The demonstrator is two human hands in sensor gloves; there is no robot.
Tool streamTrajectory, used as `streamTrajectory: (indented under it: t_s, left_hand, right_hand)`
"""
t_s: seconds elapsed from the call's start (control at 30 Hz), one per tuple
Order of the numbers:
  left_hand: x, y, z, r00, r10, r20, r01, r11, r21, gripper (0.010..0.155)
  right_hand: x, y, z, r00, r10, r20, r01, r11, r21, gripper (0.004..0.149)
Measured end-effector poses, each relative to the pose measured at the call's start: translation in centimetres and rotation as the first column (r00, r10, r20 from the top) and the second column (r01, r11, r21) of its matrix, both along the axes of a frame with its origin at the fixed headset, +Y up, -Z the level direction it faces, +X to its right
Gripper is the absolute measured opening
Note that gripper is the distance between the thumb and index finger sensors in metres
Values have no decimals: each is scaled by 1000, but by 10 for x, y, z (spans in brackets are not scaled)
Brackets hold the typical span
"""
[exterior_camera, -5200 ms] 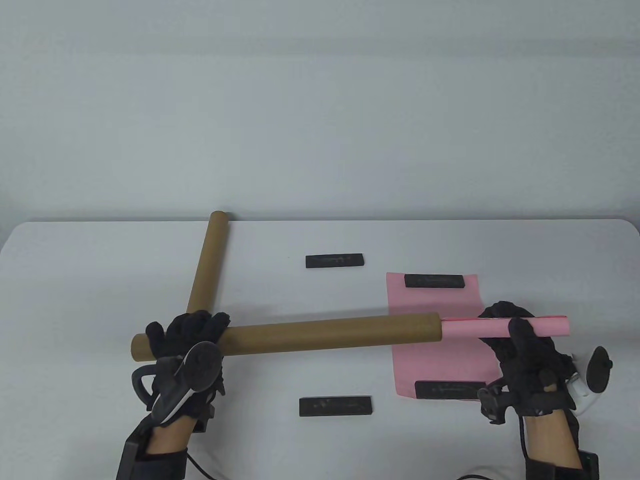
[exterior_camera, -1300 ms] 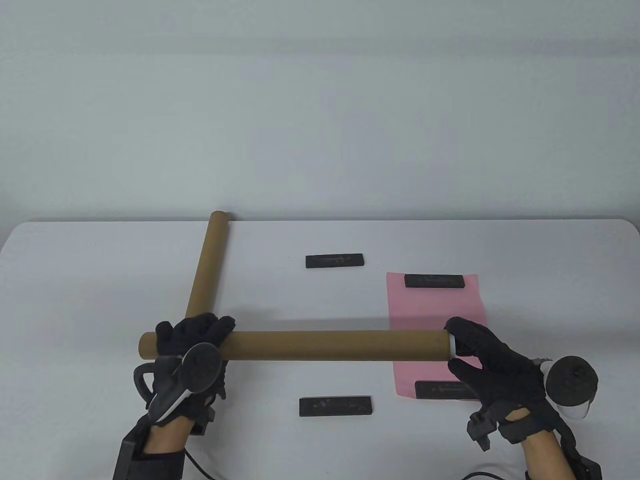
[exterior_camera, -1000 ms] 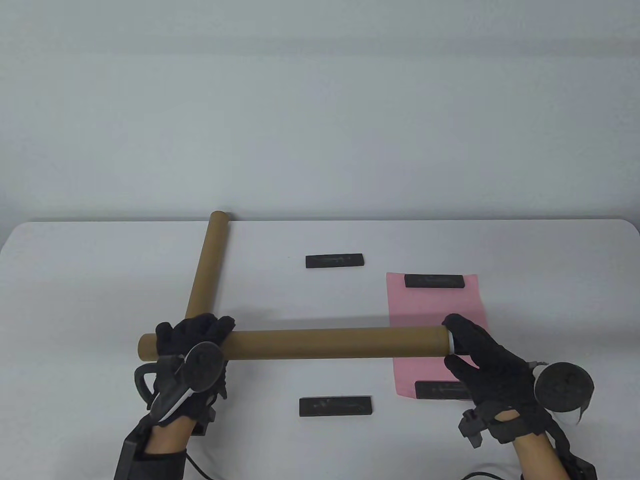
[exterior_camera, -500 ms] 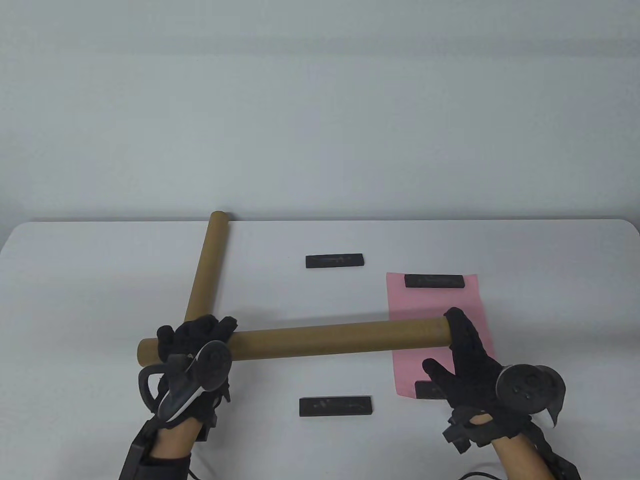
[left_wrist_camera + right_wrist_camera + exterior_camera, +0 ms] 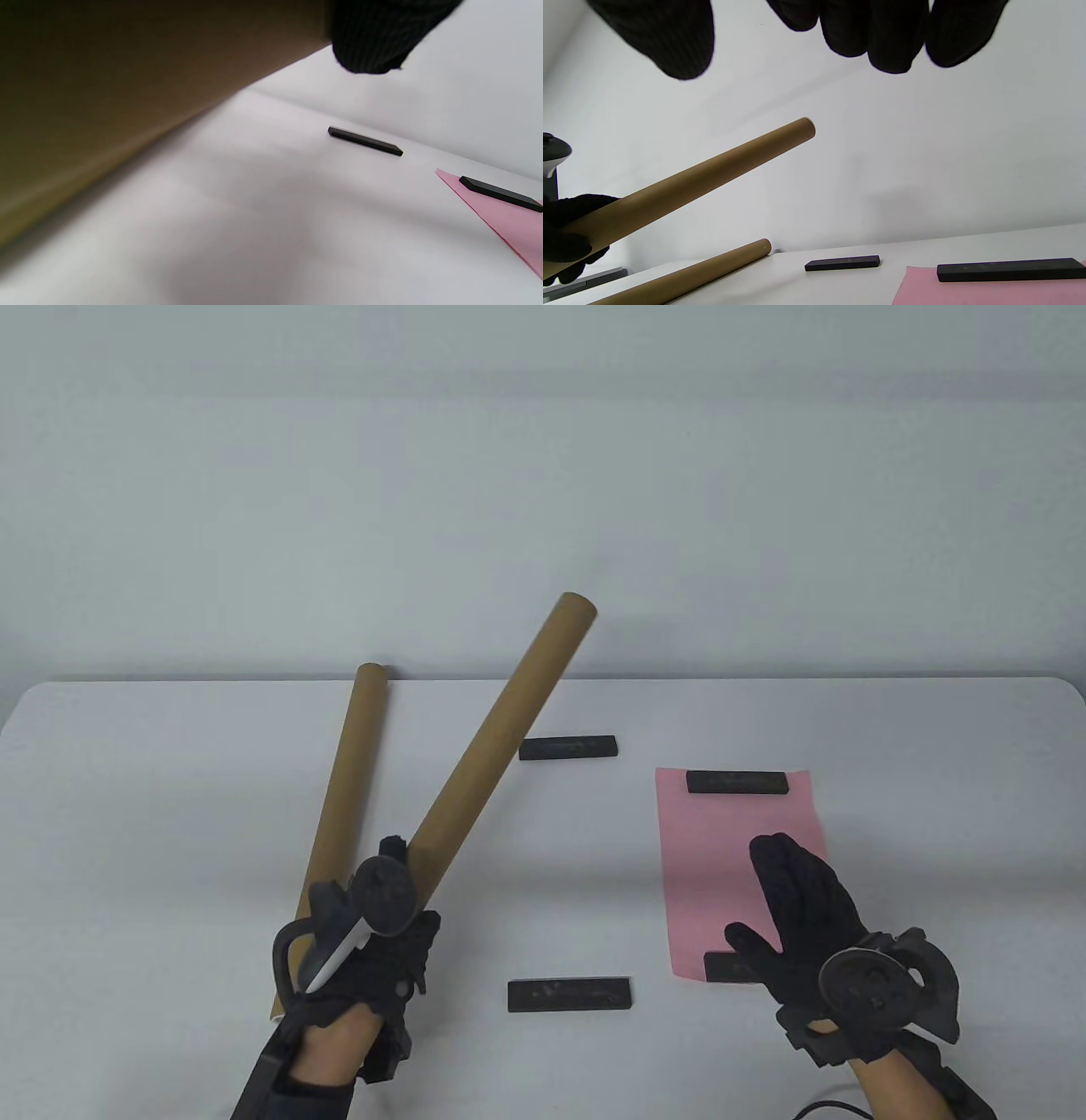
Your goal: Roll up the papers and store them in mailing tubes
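White table point(image 5: 127, 780): left hand point(image 5: 373, 933) grips cardboard tube point(image 5: 501, 721).

I see two plain brown cardboard mailing tubes point(image 5: 501, 729) and point(image 5: 339, 789), a plain pink sheet of paper point(image 5: 730, 848), four matte black weight bars such as point(image 5: 568, 748), black gloves on my left hand point(image 5: 377, 959) and right hand point(image 5: 806, 908), and a white table point(image 5: 127, 814).

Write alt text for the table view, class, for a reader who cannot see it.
A gloved left hand grips a brown mailing tube by its near end, tilted up toward the wall. A second tube lies on the white table. The open right hand hovers over a pink sheet pinned by two black bars.
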State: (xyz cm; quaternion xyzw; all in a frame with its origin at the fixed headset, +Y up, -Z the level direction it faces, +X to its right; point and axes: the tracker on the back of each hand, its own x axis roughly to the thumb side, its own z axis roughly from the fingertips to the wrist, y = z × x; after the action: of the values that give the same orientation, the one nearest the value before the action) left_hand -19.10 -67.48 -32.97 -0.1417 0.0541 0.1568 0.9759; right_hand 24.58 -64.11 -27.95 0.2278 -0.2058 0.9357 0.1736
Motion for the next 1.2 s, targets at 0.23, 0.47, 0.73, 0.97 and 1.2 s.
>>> streamTrajectory:
  t_s: [0.23,0.47,0.73,0.97,1.2]
  left_hand:
    - [18,-26,-30,984,4,-178,-41,978,-206,91]
    - [31,-44,-63,969,-104,-222,28,947,-321,91]
    - [43,-57,-88,940,-239,-242,141,921,-363,91]
    - [45,-70,-101,919,-298,-258,186,905,-383,91]
    - [47,-85,-104,916,-328,-232,211,884,-418,92]
  right_hand:
    - [10,3,1,1000,-2,3,2,1000,-1,89]
    - [9,2,1,1000,14,-18,-14,1000,-5,89]
    - [7,1,1,1000,23,-22,-23,1000,-20,89]
    - [5,-1,0,1000,20,14,-19,1000,-21,90]
    - [4,-3,-1,1000,24,9,-23,999,-39,90]
